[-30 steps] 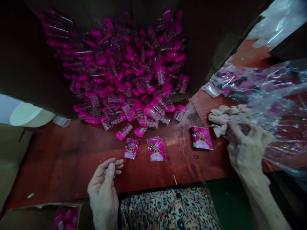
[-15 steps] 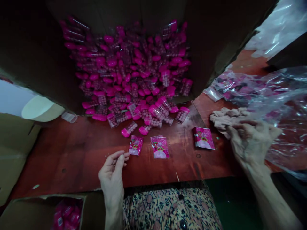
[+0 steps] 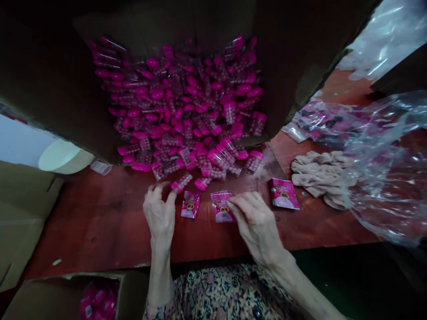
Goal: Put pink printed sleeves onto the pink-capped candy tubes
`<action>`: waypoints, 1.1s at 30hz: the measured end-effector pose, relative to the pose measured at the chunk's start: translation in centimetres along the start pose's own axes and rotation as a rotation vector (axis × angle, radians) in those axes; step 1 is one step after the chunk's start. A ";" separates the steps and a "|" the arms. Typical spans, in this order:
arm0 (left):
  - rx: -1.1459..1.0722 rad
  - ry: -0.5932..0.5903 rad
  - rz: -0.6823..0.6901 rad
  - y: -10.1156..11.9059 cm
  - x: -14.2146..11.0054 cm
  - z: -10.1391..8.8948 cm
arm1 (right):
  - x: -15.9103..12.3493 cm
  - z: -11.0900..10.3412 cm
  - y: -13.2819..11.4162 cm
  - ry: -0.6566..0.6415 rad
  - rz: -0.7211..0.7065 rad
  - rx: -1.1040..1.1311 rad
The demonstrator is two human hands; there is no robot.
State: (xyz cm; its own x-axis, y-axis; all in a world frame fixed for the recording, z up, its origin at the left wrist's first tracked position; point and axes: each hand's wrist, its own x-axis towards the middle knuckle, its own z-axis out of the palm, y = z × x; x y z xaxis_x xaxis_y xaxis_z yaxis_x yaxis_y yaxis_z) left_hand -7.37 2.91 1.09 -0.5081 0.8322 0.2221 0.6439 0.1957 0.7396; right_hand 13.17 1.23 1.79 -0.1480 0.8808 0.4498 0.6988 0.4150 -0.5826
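A cardboard box (image 3: 293,53) lies tipped on its side on a red-brown table (image 3: 110,226). It spills several clear tubes with pink caps (image 3: 187,111) onto the table. My left hand (image 3: 160,215) has its fingers apart and curled, with the fingertips at a loose tube (image 3: 182,182) at the front of the pile. To its right lies a small pink sachet (image 3: 191,204). My right hand (image 3: 255,218) stretches its fingers flat onto the right edge of a second pink sachet (image 3: 220,208). A third pink sachet (image 3: 283,193) lies further right, untouched.
A crumpled beige cloth (image 3: 320,178) lies right of the sachets, beside a large clear plastic bag (image 3: 387,173) holding pink items. A low cardboard box (image 3: 40,298) with pink packs sits at the bottom left. A pale round object (image 3: 63,155) and a clear cap (image 3: 100,167) are at the left.
My right hand left the cloth and plastic bag and came left onto the middle sachet. My left hand moved forward from the table edge to the loose tube.
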 end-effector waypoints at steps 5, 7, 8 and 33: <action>0.021 -0.119 -0.053 0.5 -0.8 0.3 | 0.4 3.6 -2.5 -0.238 0.139 -0.068; -0.025 -0.181 -0.096 0.4 -1.6 0.5 | 0.5 5.2 -3.4 -0.319 0.196 -0.130; -0.057 -0.200 -0.114 0.3 -1.9 0.5 | 0.5 5.9 -3.8 -0.337 0.208 -0.136; -1.004 -0.122 -0.697 2.0 -4.1 0.3 | 1.3 4.1 -2.7 -0.272 0.352 0.605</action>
State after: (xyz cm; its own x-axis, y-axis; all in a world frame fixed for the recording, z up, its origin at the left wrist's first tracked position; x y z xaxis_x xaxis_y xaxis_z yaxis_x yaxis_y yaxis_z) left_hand -3.81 0.03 1.50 -0.4757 0.7633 -0.4371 -0.4972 0.1766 0.8495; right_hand 8.23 2.18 1.17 -0.2093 0.9774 0.0305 0.2417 0.0819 -0.9669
